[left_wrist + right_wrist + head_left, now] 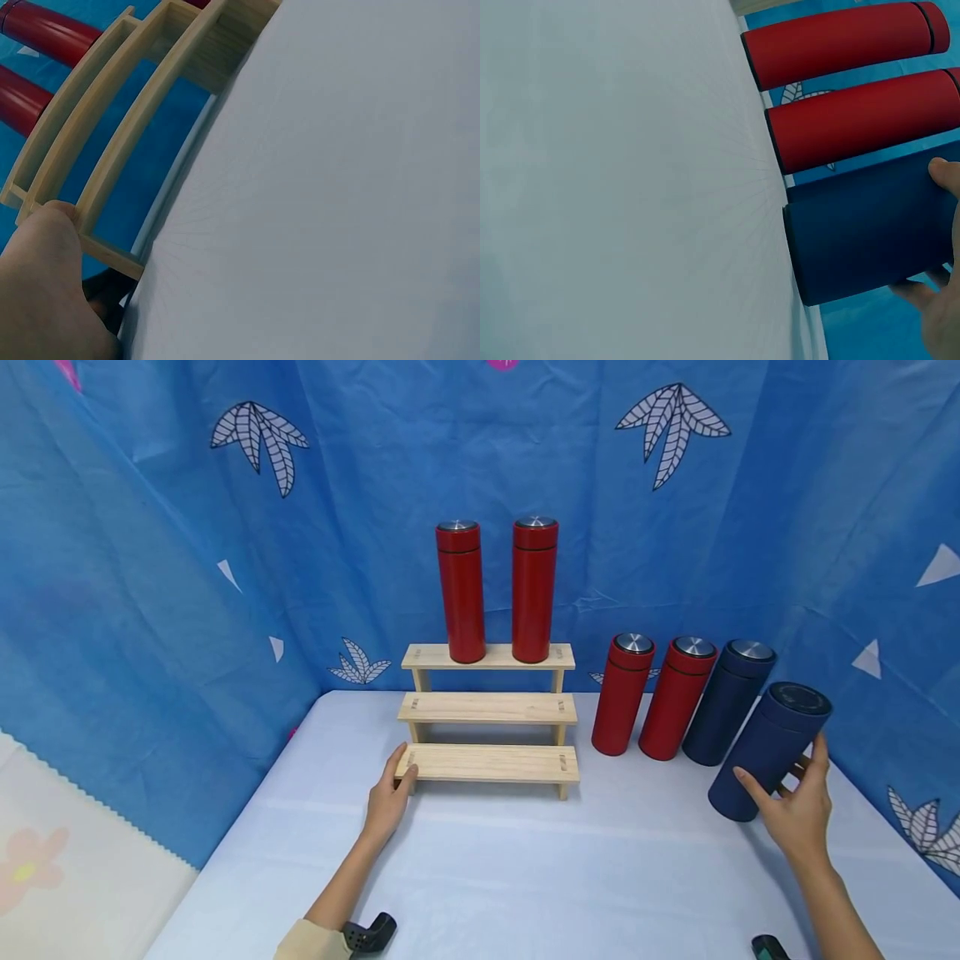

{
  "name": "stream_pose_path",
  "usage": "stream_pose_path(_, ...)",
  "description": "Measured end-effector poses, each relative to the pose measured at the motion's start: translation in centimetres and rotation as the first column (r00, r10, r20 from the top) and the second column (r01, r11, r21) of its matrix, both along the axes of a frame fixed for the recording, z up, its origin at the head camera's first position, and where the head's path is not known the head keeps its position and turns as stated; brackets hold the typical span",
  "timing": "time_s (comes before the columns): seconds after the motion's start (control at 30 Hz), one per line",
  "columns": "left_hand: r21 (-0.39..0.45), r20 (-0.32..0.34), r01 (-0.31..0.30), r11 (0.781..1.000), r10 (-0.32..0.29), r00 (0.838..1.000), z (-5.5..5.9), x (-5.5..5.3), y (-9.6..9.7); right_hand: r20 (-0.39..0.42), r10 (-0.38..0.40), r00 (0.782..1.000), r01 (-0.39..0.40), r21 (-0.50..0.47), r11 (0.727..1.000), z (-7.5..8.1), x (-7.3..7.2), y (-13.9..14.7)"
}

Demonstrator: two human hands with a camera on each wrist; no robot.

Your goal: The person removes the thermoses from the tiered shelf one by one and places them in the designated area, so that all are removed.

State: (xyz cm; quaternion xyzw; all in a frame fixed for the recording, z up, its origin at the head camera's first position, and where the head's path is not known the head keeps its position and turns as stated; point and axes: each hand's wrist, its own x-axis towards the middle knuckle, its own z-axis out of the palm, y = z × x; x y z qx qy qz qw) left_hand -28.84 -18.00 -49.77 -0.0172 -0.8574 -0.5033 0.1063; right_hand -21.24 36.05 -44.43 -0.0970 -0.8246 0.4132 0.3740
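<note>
My left hand (387,802) holds the left end of the bottom step of a three-tier wooden stand (487,762); in the left wrist view the thumb lies against the wood and the other fingers are mostly hidden. Two red thermos bottles (461,593) (533,593) stand upright on the top tier. Over on the right, my right hand (801,810) grips a navy blue thermos (761,760), thumb on its near side and fingers around its right. Another navy thermos (727,706) stands just behind it. In the right wrist view, the held navy thermos (870,232) partly covers that other one.
Two more red thermoses (622,697) (677,702) stand on the white-covered table (540,877) between the stand and the navy ones. Blue patterned cloth (360,510) hangs behind and along both sides. A dark wrist device (371,933) sits on the left wrist.
</note>
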Motion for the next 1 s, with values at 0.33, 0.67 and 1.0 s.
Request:
stream_pose_path(0.33, 0.0, -0.005, 0.005, 1.0, -0.005, 1.0, -0.1, -0.2, 0.0, -0.161, -0.008, 0.987, 0.014, 0.033, 0.999, 1.1, 0.5, 0.0)
stream_pose_path(0.67, -0.009, 0.002, -0.01, 1.0, 0.01, 1.0, -0.1, -0.2, 0.0, -0.599, -0.01, 0.801, 0.112, 0.132, 0.985, 8.3, 0.3, -7.4)
stream_pose_path(1.0, 0.012, 0.015, 0.011, 1.0, -0.012, 1.0, 0.4, 0.1, 0.0, -0.492, 0.367, 0.79, -0.322, 0.177, 0.93, 13.5, -4.4, -17.5)
